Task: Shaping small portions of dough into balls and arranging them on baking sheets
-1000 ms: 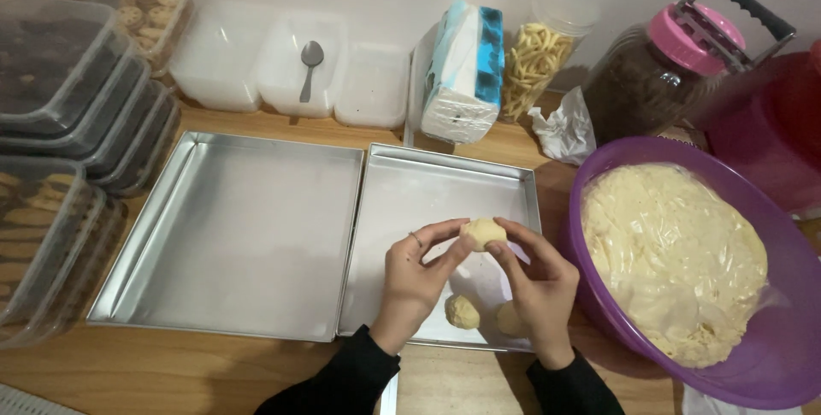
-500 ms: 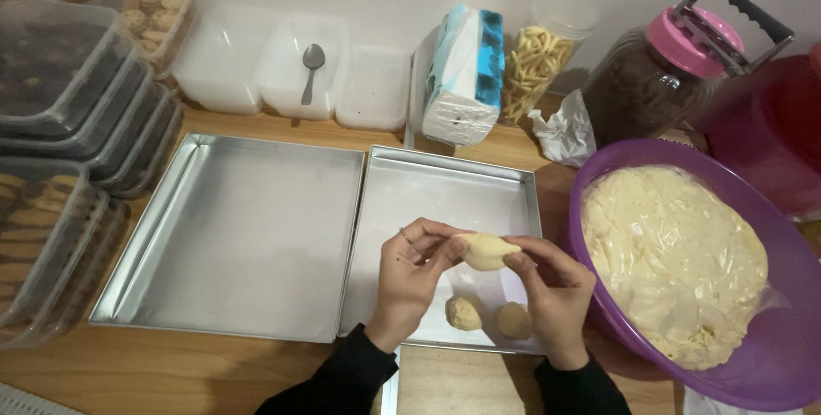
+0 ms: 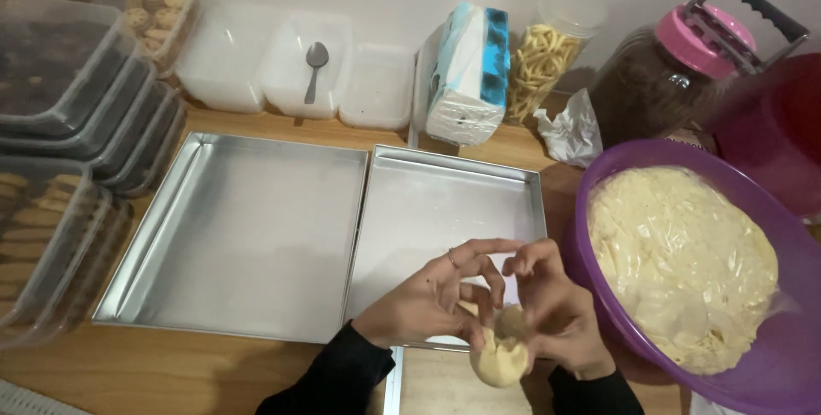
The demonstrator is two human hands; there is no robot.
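My left hand [image 3: 423, 304] and my right hand [image 3: 560, 317] meet over the near edge of the right metal tray [image 3: 445, 201]. Together they pinch a pale lump of dough [image 3: 499, 364] between the fingertips. A ring sits on a finger of the left hand. A second bit of dough [image 3: 513, 323] shows just behind the fingers; I cannot tell whether it lies on the tray. To the right stands a purple bowl [image 3: 590, 210] full of pale dough [image 3: 684, 261] under clear film. The left metal tray [image 3: 239, 235] holds nothing.
Stacked clear boxes of cookies [image 3: 60, 167] line the left edge. At the back stand white tubs with a spoon [image 3: 315, 64], a blue-and-white paper pack [image 3: 470, 73], a jar of yellow sticks [image 3: 539, 60], a pink-lidded jar [image 3: 676, 64] and a red container [image 3: 778, 124].
Both hands have dropped towards me with the dough lump, from over the tray to its near edge. The dough pieces seen on the tray before are now mostly covered by the hands.
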